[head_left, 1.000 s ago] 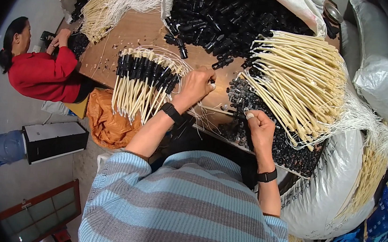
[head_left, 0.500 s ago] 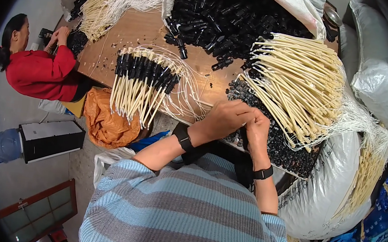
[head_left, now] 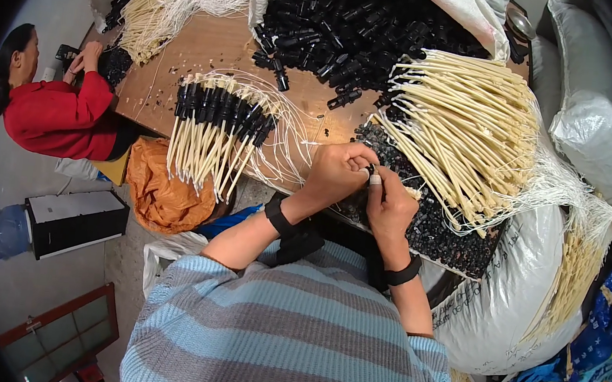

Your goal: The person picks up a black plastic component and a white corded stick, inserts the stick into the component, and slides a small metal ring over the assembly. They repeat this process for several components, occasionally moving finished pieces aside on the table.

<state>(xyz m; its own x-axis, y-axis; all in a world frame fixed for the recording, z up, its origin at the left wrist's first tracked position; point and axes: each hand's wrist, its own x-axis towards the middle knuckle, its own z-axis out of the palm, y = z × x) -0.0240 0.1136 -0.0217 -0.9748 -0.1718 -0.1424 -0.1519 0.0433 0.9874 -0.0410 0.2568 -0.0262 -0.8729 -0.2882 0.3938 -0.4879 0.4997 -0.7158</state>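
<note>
My left hand and my right hand meet fingertip to fingertip over the near edge of the table. Between them shows a small black part, pinched in the left fingers. A cream-coloured stick pokes out beside my right hand, whose fingers are closed on it; most of its length is hidden. Just beyond and under the hands lies a spread of tiny black pieces. Left of them, a row of cream sticks with black sockets lies at the table edge, white threads trailing.
A large pile of cream sticks lies on the right of the table. Black sockets spill from a white sack at the back. Full white sacks stand at the right. A person in red works at the left.
Both hands have shifted slightly left and turned. The small black part now shows between the fingertips. The cream stick's end shows by my right hand, no longer left of my left hand.
</note>
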